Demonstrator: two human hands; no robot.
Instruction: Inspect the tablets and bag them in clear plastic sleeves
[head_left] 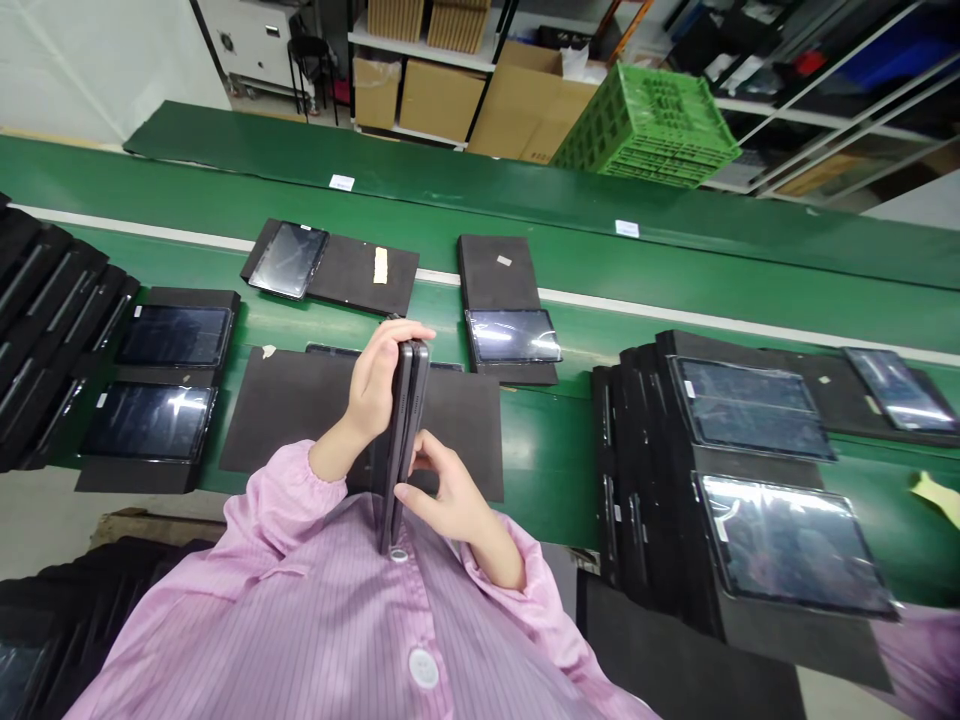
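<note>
pink smock (322,640); tablets (397,430) between left hand (375,378) and right hand (448,495)

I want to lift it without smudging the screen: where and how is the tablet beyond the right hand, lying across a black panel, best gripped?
The tablet is probably best gripped by its right short edge, from the right: it lies flat, face up, and that edge juts slightly past the black panel, likely leaving room beneath.

Screens of held tablets (407,430) hidden; black stack (46,325) cut off left.
</note>
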